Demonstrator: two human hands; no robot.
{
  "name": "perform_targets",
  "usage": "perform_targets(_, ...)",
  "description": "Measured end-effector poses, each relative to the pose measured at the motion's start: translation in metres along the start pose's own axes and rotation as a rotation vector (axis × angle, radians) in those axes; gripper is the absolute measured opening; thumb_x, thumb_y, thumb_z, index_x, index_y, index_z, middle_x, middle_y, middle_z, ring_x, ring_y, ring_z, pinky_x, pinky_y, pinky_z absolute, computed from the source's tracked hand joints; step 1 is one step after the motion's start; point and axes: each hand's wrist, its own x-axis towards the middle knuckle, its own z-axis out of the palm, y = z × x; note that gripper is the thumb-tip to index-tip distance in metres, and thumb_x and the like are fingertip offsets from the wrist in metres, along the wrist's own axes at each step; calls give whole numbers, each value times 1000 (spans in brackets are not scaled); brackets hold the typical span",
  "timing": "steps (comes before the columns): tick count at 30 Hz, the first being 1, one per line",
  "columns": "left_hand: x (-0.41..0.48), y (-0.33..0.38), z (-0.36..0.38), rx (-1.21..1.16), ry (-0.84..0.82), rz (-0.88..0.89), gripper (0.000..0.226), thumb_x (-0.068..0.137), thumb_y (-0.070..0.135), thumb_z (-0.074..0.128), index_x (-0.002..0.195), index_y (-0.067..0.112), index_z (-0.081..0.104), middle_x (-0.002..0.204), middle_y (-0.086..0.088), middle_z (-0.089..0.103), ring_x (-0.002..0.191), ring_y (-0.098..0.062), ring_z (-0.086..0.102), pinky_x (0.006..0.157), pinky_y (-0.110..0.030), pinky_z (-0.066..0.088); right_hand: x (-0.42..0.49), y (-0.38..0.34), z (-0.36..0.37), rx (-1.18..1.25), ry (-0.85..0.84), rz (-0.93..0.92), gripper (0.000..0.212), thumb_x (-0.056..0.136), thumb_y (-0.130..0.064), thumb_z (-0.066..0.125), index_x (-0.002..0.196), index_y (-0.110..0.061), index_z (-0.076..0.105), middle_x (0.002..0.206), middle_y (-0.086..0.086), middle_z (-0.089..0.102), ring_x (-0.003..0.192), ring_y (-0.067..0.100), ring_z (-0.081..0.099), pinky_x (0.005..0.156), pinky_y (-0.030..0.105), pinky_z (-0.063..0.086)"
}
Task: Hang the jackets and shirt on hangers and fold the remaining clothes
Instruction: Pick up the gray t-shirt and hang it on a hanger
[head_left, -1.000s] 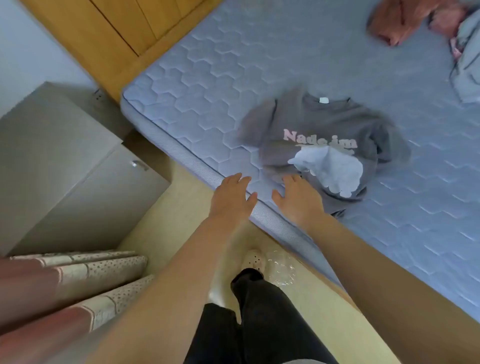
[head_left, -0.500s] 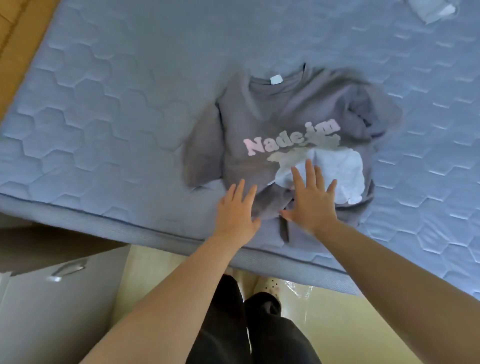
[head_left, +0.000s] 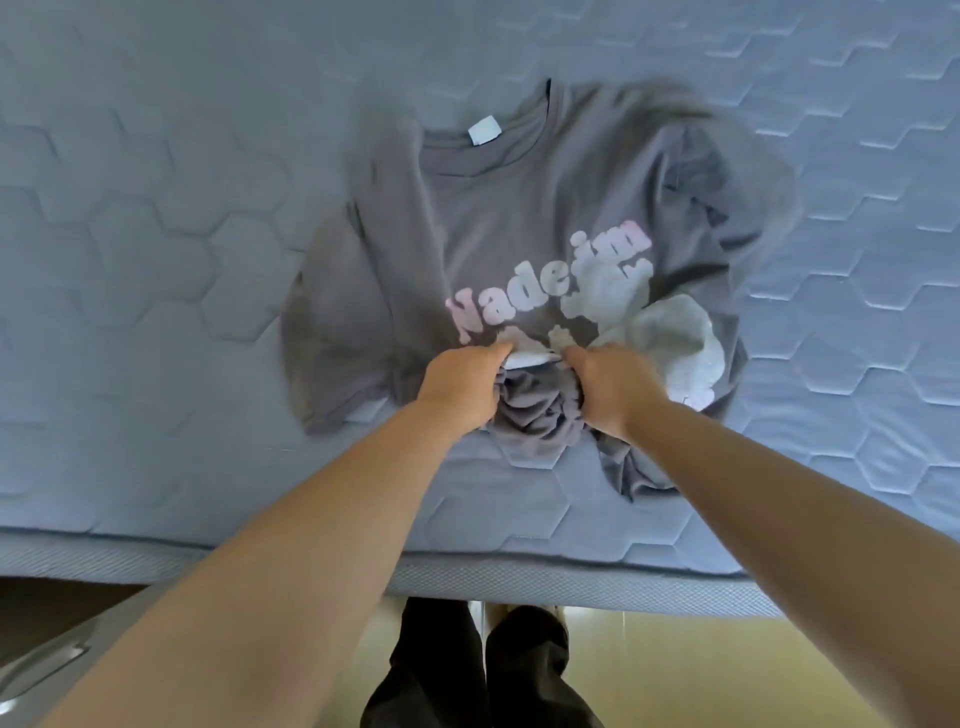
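1. Lying print-up near the bed's front edge, the grey T-shirt (head_left: 509, 218) has its collar and white neck label (head_left: 484, 130) at 12 o'clock. Its lower part, toward 6 o'clock, is gathered into a wad, the bunched hem (head_left: 535, 410).
2. The left hand (head_left: 460, 384) and right hand (head_left: 613, 387) sit on either side of that wad. Each grip is clamped on cloth, with the fingers curled into the folds.
3. Half a second ago both hands lay flat with spread fingers on the lower shirt; now they have closed on it. I judge that reaching has turned into taking hold, probably to draw the hem out straight. Whether it is bound for a hanger or a fold, the shirt needs spreading first.
4. The sleeve at 9 o'clock lies fairly flat. The side at 2 to 3 o'clock is rumpled and doubled over, and the print is creased, so the shirt's own tangle seems the main obstacle.
5. The quilted blue mattress (head_left: 156, 208) surrounds the shirt. Past its edge at 6 o'clock are dark trouser legs (head_left: 467, 675) and yellowish floor (head_left: 701, 665), with a grey cabinet (head_left: 47, 654) at 8 o'clock. The pink clothes seen a second ago are out of view, and no hanger shows.
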Motion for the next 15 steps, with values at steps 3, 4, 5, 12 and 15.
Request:
perform_targets(3,-6,6,-31,-250,-462,-5,16,80,3,50,85,12,62,87,-12,56,78,-28,50,66,-31,40,-11,1,-46,182,-366,2,5,75,-7,49,71,-11,49,67,3,50,63,21,50,52,26,37)
perform_targets(4,-10,8,-43,-293,-634,-11,13,79,3,52,80,11,62,81,-12,58,71,-24,51,63,-29,39,-16,2,-64,206,-535,7,10,74,-5,49,67,-11,45,64,4,46,59,19,45,49,25,32)
perform_targets(5,-14,10,-53,-305,-749,-16,12,78,4,54,79,10,64,78,-13,63,66,-21,53,62,-28,40,-20,4,-78,191,-670,14,11,73,-5,51,67,-10,44,64,5,44,58,19,41,49,25,30)
perform_targets(12,-2,10,-67,-183,260,-69,75,83,23,60,150,23,25,151,-11,33,138,-33,26,109,-48,30,5,15,-70,76,166,32,80,73,-45,69,142,-21,37,147,17,28,136,36,26,109,53,24)
perform_targets(15,19,9,-58,-85,34,-36,101,79,62,58,151,36,-8,160,1,-14,146,-25,-17,113,-59,-2,37,22,-60,-16,81,38,128,60,-67,72,151,-30,-10,158,13,-16,146,34,-9,111,63,4)
